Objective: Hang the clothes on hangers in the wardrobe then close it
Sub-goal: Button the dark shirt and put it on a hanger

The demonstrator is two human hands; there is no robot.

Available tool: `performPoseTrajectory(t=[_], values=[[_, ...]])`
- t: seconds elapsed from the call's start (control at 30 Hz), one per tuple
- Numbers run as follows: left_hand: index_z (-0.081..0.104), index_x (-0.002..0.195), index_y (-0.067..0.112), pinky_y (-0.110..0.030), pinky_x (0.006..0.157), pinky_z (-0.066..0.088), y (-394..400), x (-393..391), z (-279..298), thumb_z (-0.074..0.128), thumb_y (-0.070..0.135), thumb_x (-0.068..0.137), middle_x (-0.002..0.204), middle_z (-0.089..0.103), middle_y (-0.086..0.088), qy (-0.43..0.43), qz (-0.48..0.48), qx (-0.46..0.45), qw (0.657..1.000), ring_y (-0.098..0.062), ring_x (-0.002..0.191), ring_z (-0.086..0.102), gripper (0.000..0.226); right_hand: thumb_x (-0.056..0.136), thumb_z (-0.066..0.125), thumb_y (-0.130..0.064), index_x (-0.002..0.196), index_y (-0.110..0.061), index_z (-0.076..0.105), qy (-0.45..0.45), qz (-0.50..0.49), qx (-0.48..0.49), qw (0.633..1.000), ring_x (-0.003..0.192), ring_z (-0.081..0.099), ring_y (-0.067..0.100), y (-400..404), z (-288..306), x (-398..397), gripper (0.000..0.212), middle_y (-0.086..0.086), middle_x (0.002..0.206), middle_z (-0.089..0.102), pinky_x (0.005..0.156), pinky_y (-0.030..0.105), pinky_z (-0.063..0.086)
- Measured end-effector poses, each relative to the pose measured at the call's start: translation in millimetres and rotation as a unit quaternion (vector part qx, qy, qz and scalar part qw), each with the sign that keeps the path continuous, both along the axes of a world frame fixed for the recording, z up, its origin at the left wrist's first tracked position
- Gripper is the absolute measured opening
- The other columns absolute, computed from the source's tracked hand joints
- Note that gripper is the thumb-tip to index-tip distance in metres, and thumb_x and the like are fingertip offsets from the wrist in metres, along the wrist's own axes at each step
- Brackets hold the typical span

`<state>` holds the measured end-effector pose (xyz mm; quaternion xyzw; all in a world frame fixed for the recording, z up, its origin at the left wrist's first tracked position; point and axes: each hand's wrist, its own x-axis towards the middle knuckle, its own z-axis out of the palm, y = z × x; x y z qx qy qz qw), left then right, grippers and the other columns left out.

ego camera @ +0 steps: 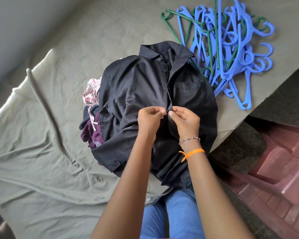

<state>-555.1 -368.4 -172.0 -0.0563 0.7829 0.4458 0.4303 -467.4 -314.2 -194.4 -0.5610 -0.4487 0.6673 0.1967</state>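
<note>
A black collared shirt (141,87) lies spread face up on top of a pile of clothes (91,118) on the bed. My left hand (149,118) pinches the left edge of the shirt's button placket at mid-chest. My right hand (185,118) pinches the facing edge right beside it, fingertips nearly touching. A heap of blue and green plastic hangers (228,45) lies on the bed to the upper right of the shirt. No wardrobe is in view.
The bed is covered by a wrinkled grey-green sheet (41,152). Its right edge drops to a dark speckled floor (240,144). A reddish plastic chair (286,178) stands at the lower right. My legs in blue jeans (176,213) are against the bed.
</note>
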Motion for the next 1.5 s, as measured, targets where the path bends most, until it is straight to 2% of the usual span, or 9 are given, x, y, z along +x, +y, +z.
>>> performPoseTrajectory(t=[0.17,0.37,0.47,0.6,0.73,1.1,1.27,1.4,1.5], values=[[0.070,0.073,0.014,-0.015,0.063,0.046,1.4,2.7,-3.5,0.067,0.004,0.083,0.065,0.065,0.002,0.019,0.009,-0.005,1.000,-0.003,0.061,0.056,0.015,0.079,0.067,0.007,0.097,-0.002,0.069,-0.010,0.038,0.045,0.998,0.070,0.065,-0.007,0.9,3.5,1.7,0.020,-0.004,0.081,0.067,0.068,0.010,0.050],[0.070,0.071,0.013,-0.018,0.064,0.047,0.6,-0.1,-7.3,0.068,0.003,0.083,0.065,0.065,-0.001,0.011,-0.017,0.001,1.000,-0.006,0.060,0.056,0.015,0.084,0.062,0.001,0.088,-0.014,0.073,-0.021,0.075,0.066,0.995,0.080,0.069,0.009,2.2,1.5,5.7,0.019,0.001,0.083,0.072,0.075,0.021,0.053],[0.069,0.076,0.007,-0.010,0.057,0.043,-0.4,-4.9,-5.3,0.065,0.003,0.086,0.063,0.062,0.001,0.003,-0.043,0.016,0.999,0.004,0.052,0.055,0.012,0.077,0.070,0.001,0.080,-0.015,0.070,-0.028,0.084,0.064,0.994,0.072,0.068,0.009,4.1,1.5,2.8,0.016,0.000,0.077,0.070,0.072,0.019,0.053],[0.069,0.073,0.010,-0.011,0.058,0.046,-1.2,-8.6,-6.0,0.068,0.022,0.087,0.059,0.060,0.003,-0.035,-0.034,0.017,0.999,0.003,0.052,0.054,0.018,0.072,0.075,0.004,0.076,-0.013,0.065,-0.041,0.104,0.101,0.989,0.062,0.061,0.000,3.9,-0.5,-3.7,0.020,-0.005,0.071,0.065,0.066,0.015,0.052],[0.068,0.070,0.009,-0.014,0.060,0.046,-2.8,-5.5,-11.8,0.068,0.008,0.085,0.058,0.061,0.002,0.001,-0.043,0.013,0.999,0.001,0.051,0.053,0.015,0.070,0.076,0.003,0.077,-0.012,0.065,-0.047,0.117,0.111,0.986,0.062,0.060,-0.001,2.5,-4.9,-1.9,0.020,-0.004,0.070,0.064,0.066,0.015,0.053],[0.062,0.075,0.015,-0.008,0.063,0.044,-3.9,-23.4,-14.0,0.055,0.011,0.095,0.070,0.057,0.003,-0.066,-0.186,0.050,0.979,-0.002,0.063,0.048,0.021,0.089,0.061,-0.006,0.079,-0.013,0.064,0.047,0.117,-0.161,0.979,0.073,0.060,0.006,14.3,-1.4,8.2,0.012,-0.001,0.075,0.064,0.075,0.022,0.052],[0.060,0.079,0.010,-0.015,0.069,0.045,-9.3,-21.4,-18.9,0.051,0.007,0.096,0.074,0.059,-0.002,-0.116,-0.142,0.116,0.976,-0.008,0.069,0.051,0.020,0.091,0.057,-0.008,0.080,-0.014,0.064,0.074,0.109,-0.205,0.970,0.074,0.059,0.007,17.9,2.6,5.3,0.014,-0.003,0.074,0.065,0.074,0.025,0.052],[0.062,0.091,0.005,-0.016,0.072,0.048,-15.8,-4.9,-21.5,0.053,-0.009,0.086,0.083,0.061,-0.003,0.030,-0.162,0.085,0.983,-0.006,0.068,0.057,0.018,0.096,0.050,-0.013,0.078,-0.013,0.060,0.037,0.073,-0.209,0.974,0.075,0.056,0.012,13.7,3.8,1.2,0.021,0.002,0.078,0.058,0.070,0.024,0.049],[0.062,0.099,0.006,-0.019,0.078,0.045,-33.5,10.4,-21.5,0.052,-0.011,0.081,0.095,0.055,0.001,0.251,-0.251,-0.020,0.935,-0.015,0.081,0.055,0.027,0.097,0.047,-0.019,0.082,-0.014,0.060,0.008,0.051,-0.187,0.981,0.075,0.055,0.014,3.3,-1.2,5.4,0.020,0.003,0.085,0.056,0.070,0.024,0.050]])
